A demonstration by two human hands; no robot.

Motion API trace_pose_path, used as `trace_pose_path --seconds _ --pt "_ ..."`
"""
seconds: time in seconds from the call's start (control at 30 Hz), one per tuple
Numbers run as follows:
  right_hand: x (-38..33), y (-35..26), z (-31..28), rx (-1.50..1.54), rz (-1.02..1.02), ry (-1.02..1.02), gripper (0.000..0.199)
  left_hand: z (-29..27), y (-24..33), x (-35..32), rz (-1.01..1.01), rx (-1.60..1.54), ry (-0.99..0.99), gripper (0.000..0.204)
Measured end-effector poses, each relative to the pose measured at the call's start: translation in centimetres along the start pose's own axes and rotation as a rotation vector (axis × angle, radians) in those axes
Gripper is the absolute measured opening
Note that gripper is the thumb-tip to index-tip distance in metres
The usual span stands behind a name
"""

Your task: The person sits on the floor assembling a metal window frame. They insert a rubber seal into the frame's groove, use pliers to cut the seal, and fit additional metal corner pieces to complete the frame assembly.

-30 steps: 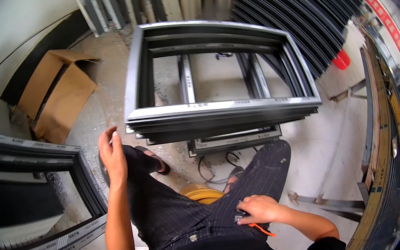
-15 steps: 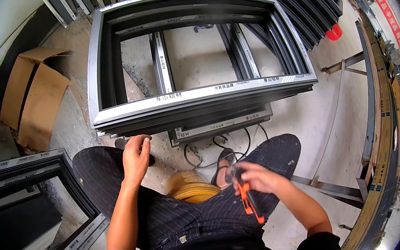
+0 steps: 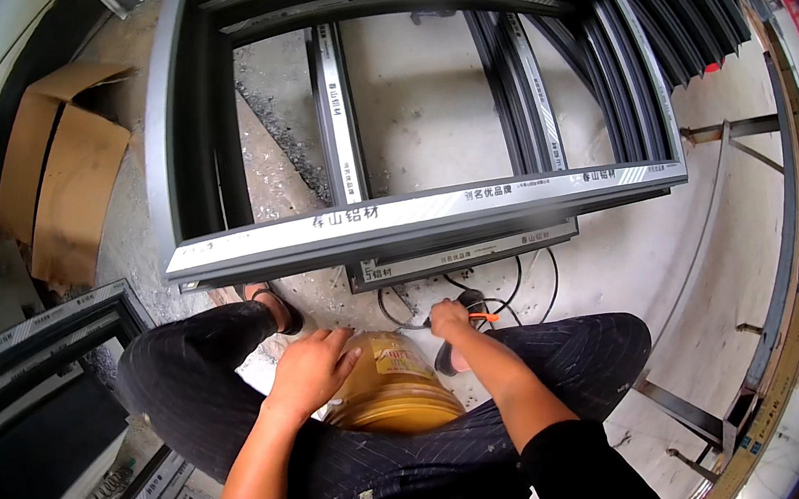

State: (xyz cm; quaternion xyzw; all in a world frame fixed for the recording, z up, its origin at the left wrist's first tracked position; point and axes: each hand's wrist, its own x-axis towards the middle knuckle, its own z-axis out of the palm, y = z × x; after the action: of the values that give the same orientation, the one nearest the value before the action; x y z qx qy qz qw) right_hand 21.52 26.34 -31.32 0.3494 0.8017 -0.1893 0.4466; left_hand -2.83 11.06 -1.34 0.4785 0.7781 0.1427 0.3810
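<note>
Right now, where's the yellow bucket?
In the head view, the yellow bucket is below centre, between the dark trouser legs, just right of the left hand.

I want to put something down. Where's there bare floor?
Pale floor lies bare between the stacked frames, the right knee and the metal rack. A hand could probably pass through the frames' middle opening too. It's crowded around the feet: yellow bucket, black cable, left hand, right hand.
</note>
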Motion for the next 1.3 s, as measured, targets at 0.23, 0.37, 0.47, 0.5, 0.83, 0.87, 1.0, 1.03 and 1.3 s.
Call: trace_pose_path --seconds 0.23,0.37,0.47,0.5,0.83,0.87,1.0,1.03,1.3 --pt "-2.8 -1.3 -2.5 -0.228 -0.164 -0.451 0.038 0.4 -3.2 -0.6 -0.151 0.136 0.007 0.03" --pt "-4.6 -0.4 -5.6 -0.066 -0.199 -0.47 0.033 0.8 -3.7 -0.6 -0.18 0.06 -0.014 0.029" --pt "-6.3 -2.6 -10.1 -0.125 -0.257 -0.497 0.042 0.5 -3.0 -0.4 -0.139 -0.019 -0.015 0.031" --pt "-6.3 -3.0 -10.9 -0.11 -0.363 -0.468 0.044 0.5 -2.8 -0.2 -0.171 -0.026 -0.075 0.034" --pt "-29.6 -5.2 -27.5 0.35 -1.075 0.172 0.029 1.6 0.7 -2.2 -0.341 -1.771 -0.122 0.058" --pt "-31.1 -5.0 -27.0 0.458 -1.16 0.144 0.028 -1.0 2.5 -2.5 -0.264 -1.96 -0.07 0.052" --pt "-36.4 -4.9 -25.6 0.492 -1.095 0.144 0.025 -5.7 0.9 -4.9 0.211 -2.191 0.144 0.038" --pt "-36.0 -4.5 -24.3 0.474 -1.055 0.213 0.024 -7.3 1.2 -6.0 0.281 -2.169 0.272 0.038" --pt "-33.3 -3.0 -16.8 0.806 -0.774 0.135 0.023 -13.2 1.9 -12.0 0.442 -1.703 0.677 0.035"
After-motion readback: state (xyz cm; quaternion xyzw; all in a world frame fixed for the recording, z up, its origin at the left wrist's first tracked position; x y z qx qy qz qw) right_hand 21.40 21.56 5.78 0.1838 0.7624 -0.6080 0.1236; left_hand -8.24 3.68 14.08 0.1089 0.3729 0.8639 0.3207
